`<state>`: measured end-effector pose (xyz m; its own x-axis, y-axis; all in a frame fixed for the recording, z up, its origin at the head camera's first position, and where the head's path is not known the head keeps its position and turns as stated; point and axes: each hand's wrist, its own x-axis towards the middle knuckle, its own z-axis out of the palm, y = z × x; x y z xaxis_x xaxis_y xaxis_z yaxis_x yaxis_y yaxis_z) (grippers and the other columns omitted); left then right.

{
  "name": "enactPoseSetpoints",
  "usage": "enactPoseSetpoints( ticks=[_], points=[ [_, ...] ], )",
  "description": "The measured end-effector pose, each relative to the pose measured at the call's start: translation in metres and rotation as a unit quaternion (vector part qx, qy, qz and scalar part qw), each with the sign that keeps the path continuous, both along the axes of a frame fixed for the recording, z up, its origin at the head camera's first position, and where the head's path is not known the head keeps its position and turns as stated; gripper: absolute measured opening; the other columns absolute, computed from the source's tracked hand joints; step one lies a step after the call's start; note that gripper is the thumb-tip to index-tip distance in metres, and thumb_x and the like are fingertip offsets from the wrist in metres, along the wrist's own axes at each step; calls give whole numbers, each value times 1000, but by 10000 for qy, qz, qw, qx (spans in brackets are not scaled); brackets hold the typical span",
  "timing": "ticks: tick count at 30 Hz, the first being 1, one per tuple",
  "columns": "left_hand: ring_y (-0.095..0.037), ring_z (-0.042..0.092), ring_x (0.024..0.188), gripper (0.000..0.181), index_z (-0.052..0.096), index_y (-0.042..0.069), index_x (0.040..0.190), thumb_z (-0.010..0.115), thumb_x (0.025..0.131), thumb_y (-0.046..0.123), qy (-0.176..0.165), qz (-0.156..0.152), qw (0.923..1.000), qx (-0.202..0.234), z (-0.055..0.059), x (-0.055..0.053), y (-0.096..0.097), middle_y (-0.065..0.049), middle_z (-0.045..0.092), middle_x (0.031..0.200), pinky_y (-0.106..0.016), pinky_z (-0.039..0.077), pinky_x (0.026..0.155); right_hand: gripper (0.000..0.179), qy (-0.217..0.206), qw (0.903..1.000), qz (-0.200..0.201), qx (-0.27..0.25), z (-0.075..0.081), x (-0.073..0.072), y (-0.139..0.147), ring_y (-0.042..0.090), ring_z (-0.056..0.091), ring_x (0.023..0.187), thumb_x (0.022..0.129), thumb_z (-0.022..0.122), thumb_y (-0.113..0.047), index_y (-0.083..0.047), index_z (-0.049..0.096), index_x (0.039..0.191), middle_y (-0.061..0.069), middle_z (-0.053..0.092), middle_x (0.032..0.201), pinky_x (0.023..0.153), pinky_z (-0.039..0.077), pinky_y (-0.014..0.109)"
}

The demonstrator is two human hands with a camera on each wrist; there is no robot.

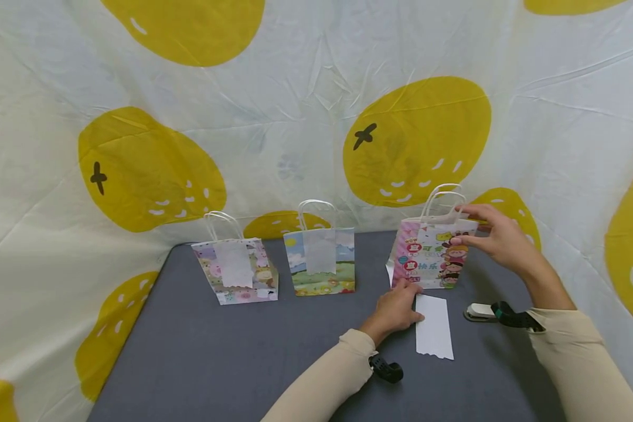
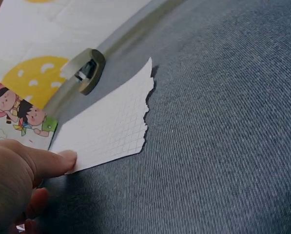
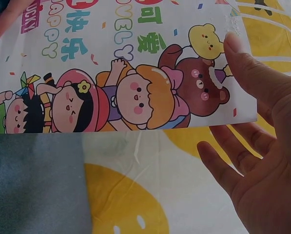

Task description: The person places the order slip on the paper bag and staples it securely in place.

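Note:
A pink and white paper gift bag point(image 1: 432, 252) with cartoon children and white rope handles stands upright at the right. My right hand point(image 1: 498, 237) pinches its upper right edge, thumb on the printed front point(image 3: 140, 92) and fingers behind. At the bag's lower left corner, the fingers of my left hand point(image 1: 398, 308) reach the base. The left thumb presses on the near-bag end of a white grid-lined paper slip point(image 2: 111, 122), whose torn edge faces me. This slip point(image 1: 435, 328) lies in front of the bag. A small white stapler point(image 1: 480, 312) is to its right.
Two more handled bags stand left on the grey table point(image 1: 216, 363): an animal-print bag point(image 1: 266, 275) and a landscape bag point(image 1: 322, 284). Each has a white slip hanging down its front. A white curtain point(image 1: 295, 152) with yellow fruit shapes rises behind the table.

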<state>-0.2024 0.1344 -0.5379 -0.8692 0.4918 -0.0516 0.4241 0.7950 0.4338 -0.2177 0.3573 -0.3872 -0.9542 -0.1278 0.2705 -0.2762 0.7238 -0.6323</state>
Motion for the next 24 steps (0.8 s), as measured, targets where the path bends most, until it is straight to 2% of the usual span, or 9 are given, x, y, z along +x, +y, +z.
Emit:
enactPoseSetpoints(
  ticks=[3,6,9,10,13,15,19,22,24],
  points=[
    [-7,61,105,58,59,35,135,84,83,40,-107,98,9998,-104,0,1,2,13,58,124,-33,49,87,69,-11,10000,-14,44,-1,0,1,48,50,123,83,85,-19,-1,53,142,24,50,142,98,41,65],
    [-3,60,93,58,58,34,135,84,84,36,-208,128,9997,4,0,2,2,17,63,105,-31,47,82,69,-54,9999,-49,84,-1,0,1,47,51,122,84,85,-22,-2,53,143,23,51,142,98,51,40],
    [1,54,77,50,60,30,129,83,85,31,-154,83,9995,268,0,3,0,20,58,83,-26,42,73,69,-73,10000,-44,52,-1,0,2,46,54,118,86,83,-23,-2,52,143,23,51,141,90,51,25],
    [1,51,72,42,62,28,123,82,86,29,-125,32,9991,397,0,3,-2,20,54,78,-24,40,69,68,-75,10000,-42,39,-1,0,2,45,55,118,87,82,-23,-2,52,143,23,52,140,87,49,18],
    [0,45,65,18,65,19,97,80,88,22,-54,-195,9943,1047,1,1,-8,15,50,72,-19,36,62,63,11,10000,12,8,0,0,1,45,56,115,89,79,-19,1,52,143,25,53,137,83,49,15],
    [-1,43,63,19,61,14,84,79,89,18,-60,-346,9875,1534,5,-1,-13,12,50,70,-16,34,58,60,88,10000,43,15,0,0,1,45,56,113,90,78,-17,3,53,141,25,53,135,78,42,7],
    [0,44,62,22,60,12,79,78,91,15,-28,-360,9730,2278,20,-6,-19,8,53,71,-13,36,56,58,156,9998,84,-15,0,0,1,43,54,114,90,79,-16,2,55,140,24,54,135,78,38,2],
    [2,47,65,15,65,11,85,77,92,15,154,-217,9647,2621,40,-10,-21,7,58,75,-11,39,57,60,140,9997,175,-29,0,-1,1,37,52,113,88,80,-17,1,56,140,23,53,135,79,37,3],
    [2,49,66,13,66,10,86,77,92,15,407,-167,9601,2762,55,-13,-22,6,61,76,-10,40,58,60,179,9995,269,10,1,-2,1,31,49,111,88,81,-16,1,56,139,23,53,135,80,38,6]
  ],
)
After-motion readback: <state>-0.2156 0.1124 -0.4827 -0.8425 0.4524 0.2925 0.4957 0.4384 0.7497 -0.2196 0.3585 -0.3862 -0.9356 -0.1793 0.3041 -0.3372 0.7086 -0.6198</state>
